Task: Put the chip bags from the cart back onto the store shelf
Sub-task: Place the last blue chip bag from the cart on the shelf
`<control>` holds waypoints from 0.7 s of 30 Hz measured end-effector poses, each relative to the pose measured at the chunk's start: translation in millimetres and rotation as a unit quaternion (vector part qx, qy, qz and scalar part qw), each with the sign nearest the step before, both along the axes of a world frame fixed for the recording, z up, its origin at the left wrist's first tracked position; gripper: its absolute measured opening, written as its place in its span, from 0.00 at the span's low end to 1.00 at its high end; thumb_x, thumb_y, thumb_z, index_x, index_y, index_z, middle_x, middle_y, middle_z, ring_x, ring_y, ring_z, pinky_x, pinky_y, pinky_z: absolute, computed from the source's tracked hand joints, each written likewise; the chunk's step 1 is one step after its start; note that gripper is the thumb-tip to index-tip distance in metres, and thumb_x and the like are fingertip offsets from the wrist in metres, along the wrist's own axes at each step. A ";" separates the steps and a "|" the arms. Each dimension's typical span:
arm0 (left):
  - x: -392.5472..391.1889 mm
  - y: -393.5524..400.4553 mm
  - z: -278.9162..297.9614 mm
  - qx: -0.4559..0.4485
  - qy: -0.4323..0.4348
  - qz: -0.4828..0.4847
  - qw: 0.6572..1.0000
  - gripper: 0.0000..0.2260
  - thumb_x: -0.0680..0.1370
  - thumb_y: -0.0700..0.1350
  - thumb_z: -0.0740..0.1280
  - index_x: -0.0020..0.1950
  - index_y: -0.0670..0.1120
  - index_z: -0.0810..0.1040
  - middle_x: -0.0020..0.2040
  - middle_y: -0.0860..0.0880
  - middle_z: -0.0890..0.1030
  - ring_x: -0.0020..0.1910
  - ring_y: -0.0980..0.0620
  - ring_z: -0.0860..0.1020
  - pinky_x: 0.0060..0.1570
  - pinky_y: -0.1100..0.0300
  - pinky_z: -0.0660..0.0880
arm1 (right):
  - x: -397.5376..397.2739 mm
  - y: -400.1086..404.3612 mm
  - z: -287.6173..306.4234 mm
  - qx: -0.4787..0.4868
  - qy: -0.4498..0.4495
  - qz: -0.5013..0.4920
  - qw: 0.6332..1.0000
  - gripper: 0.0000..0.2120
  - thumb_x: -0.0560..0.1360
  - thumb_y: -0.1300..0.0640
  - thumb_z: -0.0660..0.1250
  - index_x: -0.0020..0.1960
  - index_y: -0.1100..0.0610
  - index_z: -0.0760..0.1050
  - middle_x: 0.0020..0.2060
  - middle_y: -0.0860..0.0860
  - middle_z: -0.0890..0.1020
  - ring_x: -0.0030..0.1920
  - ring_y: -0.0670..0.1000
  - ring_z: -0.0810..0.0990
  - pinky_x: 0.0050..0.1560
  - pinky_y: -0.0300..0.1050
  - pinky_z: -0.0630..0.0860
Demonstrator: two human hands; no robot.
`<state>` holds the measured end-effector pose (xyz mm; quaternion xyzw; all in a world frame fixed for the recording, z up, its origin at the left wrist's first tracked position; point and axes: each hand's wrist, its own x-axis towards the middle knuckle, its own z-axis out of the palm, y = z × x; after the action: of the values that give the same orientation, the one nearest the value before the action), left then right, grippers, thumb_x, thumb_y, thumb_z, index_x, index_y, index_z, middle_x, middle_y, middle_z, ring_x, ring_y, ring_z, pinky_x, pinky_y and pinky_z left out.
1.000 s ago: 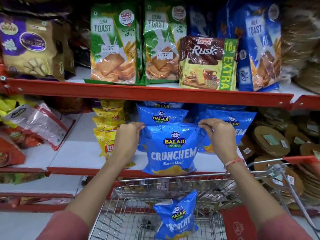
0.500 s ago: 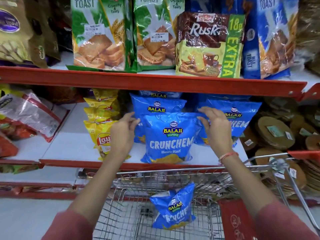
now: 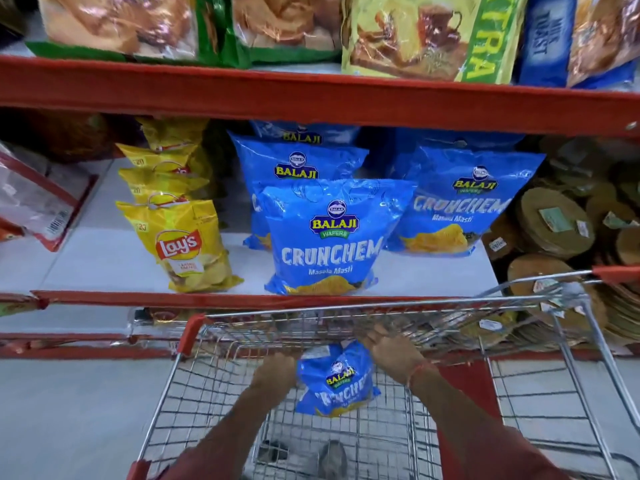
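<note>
A blue Balaji Crunchem chip bag (image 3: pixel 337 384) sits inside the wire cart (image 3: pixel 540 303), tilted. My left hand (image 3: pixel 275 370) closes on its left edge and my right hand (image 3: pixel 391 351) grips its top right corner. On the white middle shelf (image 3: pixel 104 261) another blue Crunchem bag (image 3: pixel 329 237) stands upright at the front edge, free of both hands. More blue bags stand behind it (image 3: pixel 298 161) and to its right (image 3: pixel 464 199).
Yellow Lay's bags (image 3: pixel 183 244) stand in a row left of the blue ones. Round brown packs (image 3: pixel 554 220) fill the right side. A red shelf rail (image 3: pixel 311 95) runs overhead with toast and rusk packs above. The cart's red corner (image 3: pixel 190 332) sits below the shelf lip.
Both hands let go of the blue bag on the shelf, which stays standing there, and dropped into the cart onto the bag lying inside. The camera tilted down and moved closer.
</note>
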<state>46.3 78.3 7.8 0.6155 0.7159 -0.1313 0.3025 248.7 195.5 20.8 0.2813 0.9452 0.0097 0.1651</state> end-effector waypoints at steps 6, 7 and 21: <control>20.2 -4.7 -16.3 0.019 0.040 0.020 0.999 0.16 0.77 0.30 0.58 0.63 0.39 0.72 0.61 0.40 0.78 0.61 0.43 0.75 0.61 0.54 0.75 | 0.5 -6.9 -9.2 0.039 -0.078 -0.005 0.996 0.16 0.60 0.59 0.76 0.48 0.57 0.82 0.46 0.54 0.85 0.52 0.54 0.80 0.46 0.49 0.82; 23.9 -7.7 -16.9 0.026 0.046 0.018 0.998 0.17 0.78 0.30 0.58 0.65 0.40 0.71 0.62 0.40 0.77 0.62 0.44 0.74 0.62 0.54 0.73 | 0.8 -10.1 -7.0 0.032 -0.090 -0.016 0.995 0.14 0.57 0.57 0.78 0.42 0.56 0.84 0.45 0.53 0.86 0.52 0.54 0.79 0.43 0.49 0.83; 14.7 -27.8 68.6 0.287 -0.004 0.005 0.958 0.23 0.52 0.37 0.82 0.42 0.48 0.80 0.41 0.51 0.81 0.39 0.54 0.80 0.33 0.65 0.80 | 42.2 -55.3 111.1 0.024 0.072 -0.233 0.969 0.24 0.57 0.66 0.78 0.50 0.54 0.75 0.33 0.54 0.84 0.28 0.51 0.82 0.24 0.41 0.78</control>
<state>61.0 50.5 76.4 0.6734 0.7252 0.0837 0.1167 290.9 140.2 131.9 0.4981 0.8623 -0.0268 0.0874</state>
